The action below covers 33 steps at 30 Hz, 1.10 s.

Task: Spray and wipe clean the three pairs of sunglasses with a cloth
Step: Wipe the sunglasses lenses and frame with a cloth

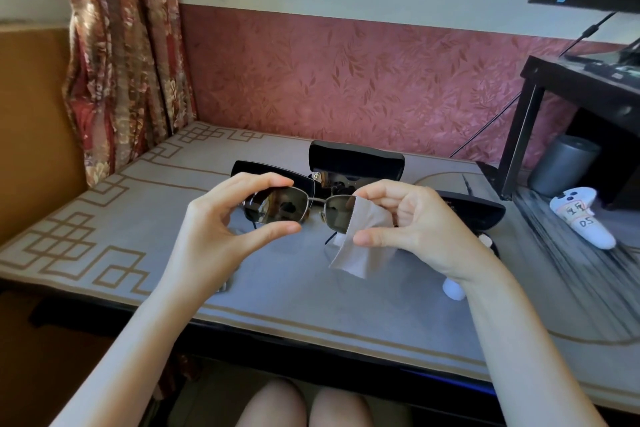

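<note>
- You held the sunglasses [277,206] up in the air between both hands, above the tabletop [277,295] and touching nothing on it.
- The frame's long axis ran side to side, from one hand across to the other, with the lenses facing you.
- Your left hand [221,218] pinched the rim of the lens on your left, forefinger on the top edge and thumb under the bottom edge. That lens was bare.
- Your right hand [415,218] gripped the cloth [360,239], pinched over the outer part of the lens on your right. The thumb pressed at the front and the other fingers curled over the top. The loose end of the cloth hung below the frame.
- The cloth therefore sat at the right end of the frame, and the bare lens lay to its left, across the bridge, right beside your left fingers.
- My judgement is that the right hand was the wiping hand and the left the steadying one. To reach the bare lens, the cloth would have to travel left along the frame, and the left pinch would have to move out of its way.
- Three black cases lay behind the hands: one [273,172] on the left, an open one [356,159] in the middle, and one [478,210] on the right.
- A small white object [453,289] rested on the tabletop under your right wrist. It was too hidden for me to tell whether it was the spray.
</note>
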Available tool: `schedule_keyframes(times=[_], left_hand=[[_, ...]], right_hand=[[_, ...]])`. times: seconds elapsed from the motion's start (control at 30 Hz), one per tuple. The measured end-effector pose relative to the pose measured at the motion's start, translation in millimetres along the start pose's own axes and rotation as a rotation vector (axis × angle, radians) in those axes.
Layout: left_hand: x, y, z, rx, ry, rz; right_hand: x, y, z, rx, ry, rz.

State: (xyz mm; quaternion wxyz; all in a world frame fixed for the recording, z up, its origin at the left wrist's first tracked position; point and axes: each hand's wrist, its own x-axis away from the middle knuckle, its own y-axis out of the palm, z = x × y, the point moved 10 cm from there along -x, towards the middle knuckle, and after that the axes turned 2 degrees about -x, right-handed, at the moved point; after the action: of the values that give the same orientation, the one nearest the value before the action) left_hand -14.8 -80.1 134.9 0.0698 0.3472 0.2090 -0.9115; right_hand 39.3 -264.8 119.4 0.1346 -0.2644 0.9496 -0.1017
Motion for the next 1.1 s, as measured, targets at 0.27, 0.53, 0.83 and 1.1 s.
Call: schedule_keyframes(times=[0.27, 0.53, 0.83, 1.1], left_hand=[[-3, 7, 6, -0.034, 0.044, -0.018], [-2, 0, 4, -0.029, 0.029, 0.004], [-5, -3, 2, 0.041, 0.018, 0.003], [-3, -2, 4, 0.045, 0.010, -0.016]], right_hand=[[-5, 9, -15, 0.087, -0.048, 0.137], [-6, 13, -14, 0.092, -0.044, 0.025], [4, -9, -8, 0.006, -0.016, -0.077], [6, -11, -3, -0.081, -0.015, -0.139]])
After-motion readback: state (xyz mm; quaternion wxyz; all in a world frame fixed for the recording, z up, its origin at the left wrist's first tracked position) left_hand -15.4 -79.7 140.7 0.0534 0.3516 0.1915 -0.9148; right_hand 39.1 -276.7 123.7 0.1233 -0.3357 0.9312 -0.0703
